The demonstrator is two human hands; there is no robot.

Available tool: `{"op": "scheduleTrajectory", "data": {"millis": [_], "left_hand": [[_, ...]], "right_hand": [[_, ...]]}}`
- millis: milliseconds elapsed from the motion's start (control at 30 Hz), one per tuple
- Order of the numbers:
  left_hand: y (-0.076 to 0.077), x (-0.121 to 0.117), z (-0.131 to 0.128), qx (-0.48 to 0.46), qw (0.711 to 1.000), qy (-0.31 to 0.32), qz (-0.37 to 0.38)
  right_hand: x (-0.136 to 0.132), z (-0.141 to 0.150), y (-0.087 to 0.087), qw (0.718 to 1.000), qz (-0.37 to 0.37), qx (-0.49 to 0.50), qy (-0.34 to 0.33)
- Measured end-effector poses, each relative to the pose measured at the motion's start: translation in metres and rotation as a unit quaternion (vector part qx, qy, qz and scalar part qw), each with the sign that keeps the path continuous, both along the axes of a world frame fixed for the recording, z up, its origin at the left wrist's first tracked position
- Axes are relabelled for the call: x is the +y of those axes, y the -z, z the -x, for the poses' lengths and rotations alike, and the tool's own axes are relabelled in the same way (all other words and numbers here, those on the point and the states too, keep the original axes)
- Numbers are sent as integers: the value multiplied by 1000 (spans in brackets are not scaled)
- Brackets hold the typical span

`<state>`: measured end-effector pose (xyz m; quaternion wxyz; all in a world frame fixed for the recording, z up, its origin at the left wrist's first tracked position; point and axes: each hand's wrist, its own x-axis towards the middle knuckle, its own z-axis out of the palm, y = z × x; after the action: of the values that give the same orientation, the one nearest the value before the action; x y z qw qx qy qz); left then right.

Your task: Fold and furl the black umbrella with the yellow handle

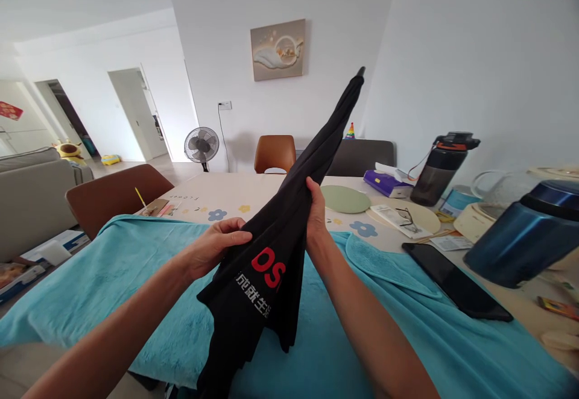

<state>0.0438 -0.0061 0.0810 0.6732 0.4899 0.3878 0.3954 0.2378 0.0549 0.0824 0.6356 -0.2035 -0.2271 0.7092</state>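
Note:
A black umbrella [289, 206] with red letters and white characters slants up to the right, its tip pointing away from me. Its canopy is folded down but loose, with panels hanging toward me; the handle is out of sight. My left hand [217, 245] pinches the fabric's left edge between thumb and fingers. On the other side, my right hand [315, 212] wraps round the canopy, thumb up, its fingers mostly hidden behind the cloth. Beneath both hands a turquoise blanket [167, 278] covers the near part of the table [212, 188].
On the right stand a blue thermos [520, 236], a dark bottle [436, 170] and a purple tissue pack [386, 183]. A black phone [456, 281] lies on the blanket; glasses [407, 218] rest behind it. Brown chairs [275, 153] and a fan [201, 144] are beyond the table.

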Motion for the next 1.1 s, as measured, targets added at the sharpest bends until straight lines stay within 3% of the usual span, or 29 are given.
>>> {"op": "scheduleTrajectory", "data": {"millis": [100, 167, 233, 300, 367, 467, 567, 700, 767, 867, 1000, 1100], "left_hand": [[-3, 2, 0, -17, 1000, -16, -9], [-5, 0, -4, 16, 1000, 0, -12], [-8, -11, -10, 80, 994, 18, -67], [-11, -29, -19, 163, 970, 17, -180], [-14, -50, -29, 245, 927, 18, -282], [-16, -68, -39, 285, 892, 48, -347], [-11, -53, -36, 246, 922, 65, -293], [10, -3, -14, 63, 993, -26, -98], [22, 20, -6, -22, 999, -12, -38], [31, 40, -12, -73, 996, 46, -15], [23, 55, -38, -125, 983, 136, -4], [11, 65, -50, -124, 986, 106, 26]], "right_hand": [[2, -1, 2, 1000, 1, 11, -4], [1, -2, 3, 1000, -10, 17, -15], [1, -2, 3, 999, -19, 10, -25], [0, -3, 2, 999, -17, -6, -32], [0, -3, 1, 999, -13, -19, -35], [0, -3, 0, 999, -20, -30, -14], [0, -3, -1, 998, -25, -49, 21], [-1, -1, -4, 997, -46, -51, 43], [-1, 0, -5, 996, -53, -54, 53], [-1, 2, -4, 995, -55, -64, 59], [-1, 2, -2, 996, -55, -61, 45], [-1, 1, -2, 996, -63, -54, 32]]}}
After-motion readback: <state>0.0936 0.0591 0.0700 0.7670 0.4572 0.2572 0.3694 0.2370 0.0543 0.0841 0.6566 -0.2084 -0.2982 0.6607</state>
